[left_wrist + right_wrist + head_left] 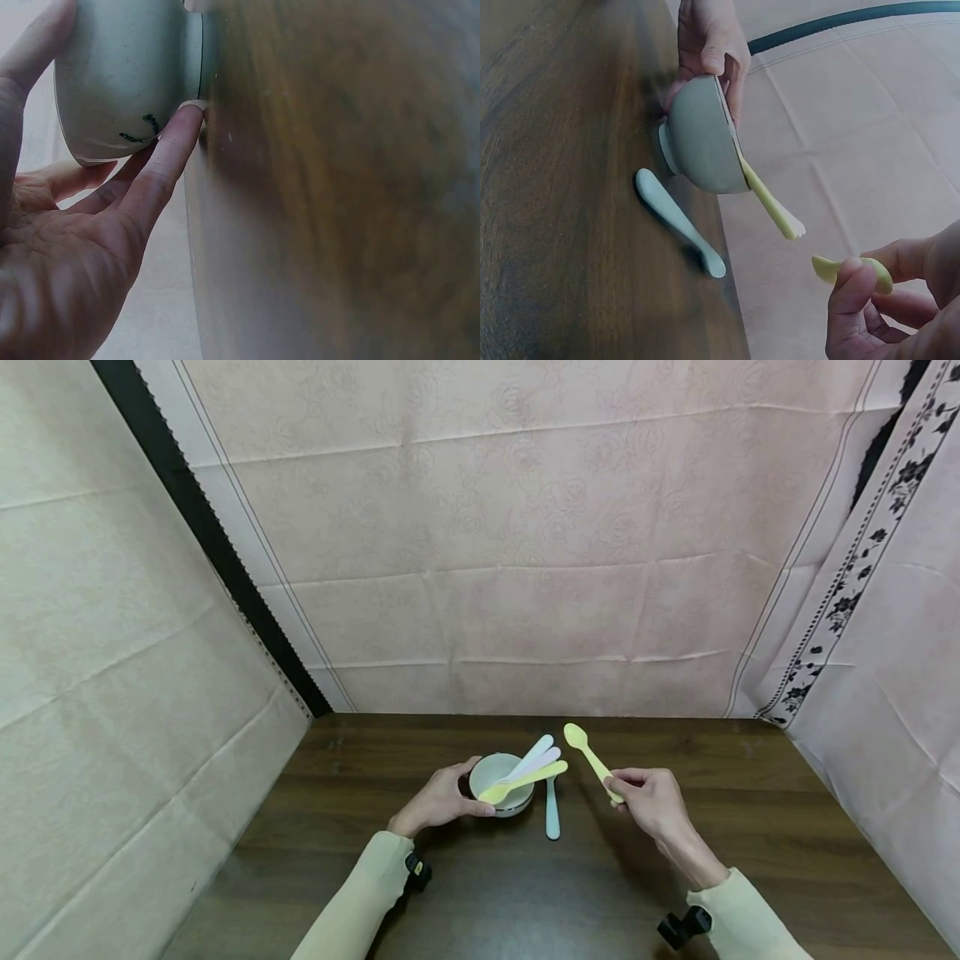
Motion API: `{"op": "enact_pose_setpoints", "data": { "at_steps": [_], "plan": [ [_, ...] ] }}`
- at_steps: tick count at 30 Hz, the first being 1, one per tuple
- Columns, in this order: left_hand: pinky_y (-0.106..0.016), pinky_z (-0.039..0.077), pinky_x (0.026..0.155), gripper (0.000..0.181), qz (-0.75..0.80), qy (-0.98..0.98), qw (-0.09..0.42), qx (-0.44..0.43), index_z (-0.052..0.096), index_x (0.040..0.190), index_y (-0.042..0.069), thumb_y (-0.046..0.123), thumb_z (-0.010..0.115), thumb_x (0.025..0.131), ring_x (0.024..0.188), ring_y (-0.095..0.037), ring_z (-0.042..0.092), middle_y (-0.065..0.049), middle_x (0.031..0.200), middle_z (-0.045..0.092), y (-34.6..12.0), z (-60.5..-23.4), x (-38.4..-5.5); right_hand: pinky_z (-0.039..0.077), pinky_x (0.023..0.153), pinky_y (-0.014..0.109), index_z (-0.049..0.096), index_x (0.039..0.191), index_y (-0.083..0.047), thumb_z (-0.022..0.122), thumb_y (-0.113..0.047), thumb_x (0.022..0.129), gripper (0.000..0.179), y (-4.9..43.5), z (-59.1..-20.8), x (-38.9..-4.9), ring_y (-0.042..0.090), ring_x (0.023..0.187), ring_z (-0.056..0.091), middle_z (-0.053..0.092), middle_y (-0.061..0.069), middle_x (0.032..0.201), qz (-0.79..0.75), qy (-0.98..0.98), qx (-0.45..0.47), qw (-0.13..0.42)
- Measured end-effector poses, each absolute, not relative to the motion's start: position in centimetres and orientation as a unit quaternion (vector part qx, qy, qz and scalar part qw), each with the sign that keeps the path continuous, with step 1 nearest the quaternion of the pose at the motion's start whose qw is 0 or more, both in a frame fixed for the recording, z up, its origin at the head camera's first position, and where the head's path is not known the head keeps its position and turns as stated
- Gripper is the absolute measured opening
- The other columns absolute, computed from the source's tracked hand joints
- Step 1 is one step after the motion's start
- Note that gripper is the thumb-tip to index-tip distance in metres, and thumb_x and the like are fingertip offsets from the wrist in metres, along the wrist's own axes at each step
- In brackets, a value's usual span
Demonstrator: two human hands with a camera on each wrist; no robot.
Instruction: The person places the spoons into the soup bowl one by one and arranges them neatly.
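Note:
A pale green bowl [487,768] stands at the middle of the table, its side held by my left hand [446,797] between thumb and curled fingers. Three spoons lean in it with their handles over the right rim: a yellow spoon [517,786], a whitish-lilac spoon [550,757] and a light blue spoon [540,746]. Right of the bowl, my right hand [652,797] pinches another yellow spoon [591,758] by its handle end, bowl end pointing away from me. A light blue-green spoon [679,221] lies on the table between the bowl and that hand.
The dark brown wooden table [480,902] ends at a pale patterned cloth [525,610] hung behind it. More cloth [112,693] hangs along the left side, and a flower-bordered cloth [900,693] along the right. Each wrist wears a small black device [684,927].

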State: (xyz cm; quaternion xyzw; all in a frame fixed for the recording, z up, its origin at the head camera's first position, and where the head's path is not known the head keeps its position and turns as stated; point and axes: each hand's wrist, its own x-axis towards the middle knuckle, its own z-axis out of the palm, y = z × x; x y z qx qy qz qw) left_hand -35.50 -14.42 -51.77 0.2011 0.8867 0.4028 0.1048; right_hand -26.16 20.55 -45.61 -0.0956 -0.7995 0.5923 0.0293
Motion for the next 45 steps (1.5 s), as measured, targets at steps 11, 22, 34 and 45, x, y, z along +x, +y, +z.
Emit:
{"op": "enact_pose_setpoints", "data": {
  "at_steps": [11, 22, 34, 45],
  "plan": [
    [-0.062, 0.042, 0.126, 0.111, 0.399, 0.889, 0.106, 0.198, 0.04, 0.169, 0.005, 0.046, 0.096, 0.083, 0.157, -0.038, 0.048, -0.016, 0.171, 0.049, -14.3, -51.7, -35.4, 0.052, 0.058, 0.02, 0.073, 0.128, 0.014, 0.074, -0.01, 0.102, 0.035, 20.3, -44.9, -26.1, 0.007, 0.062, 0.066, 0.073, -0.008, 0.072, 0.602, -0.793, -0.089, 0.032],
    [-0.063, 0.042, 0.126, 0.11, 0.404, 0.886, 0.108, 0.198, 0.04, 0.169, 0.005, 0.045, 0.096, 0.083, 0.156, -0.038, 0.049, -0.016, 0.171, 0.048, -14.4, -51.7, -35.4, 0.051, 0.059, 0.021, 0.074, 0.129, 0.012, 0.075, -0.012, 0.103, 0.036, 20.0, -44.7, -26.2, 0.007, 0.063, 0.064, 0.072, -0.006, 0.073, 0.603, -0.792, -0.09, 0.029],
    [-0.063, 0.042, 0.126, 0.109, 0.406, 0.885, 0.108, 0.199, 0.04, 0.168, 0.006, 0.044, 0.096, 0.083, 0.156, -0.037, 0.049, -0.016, 0.171, 0.048, -14.3, -51.7, -35.4, 0.05, 0.06, 0.021, 0.075, 0.129, 0.01, 0.074, -0.014, 0.104, 0.034, 19.5, -44.5, -26.3, 0.006, 0.065, 0.062, 0.072, -0.006, 0.074, 0.595, -0.799, -0.082, 0.018],
    [-0.062, 0.043, 0.126, 0.109, 0.407, 0.885, 0.108, 0.199, 0.04, 0.169, 0.007, 0.044, 0.096, 0.083, 0.157, -0.038, 0.048, -0.016, 0.171, 0.049, -14.3, -51.7, -35.5, 0.051, 0.059, 0.021, 0.076, 0.128, 0.01, 0.074, -0.014, 0.105, 0.034, 19.1, -44.3, -26.4, 0.01, 0.068, 0.064, 0.076, 0.0, 0.084, 0.593, -0.802, -0.065, 0.007]
  ]
}}
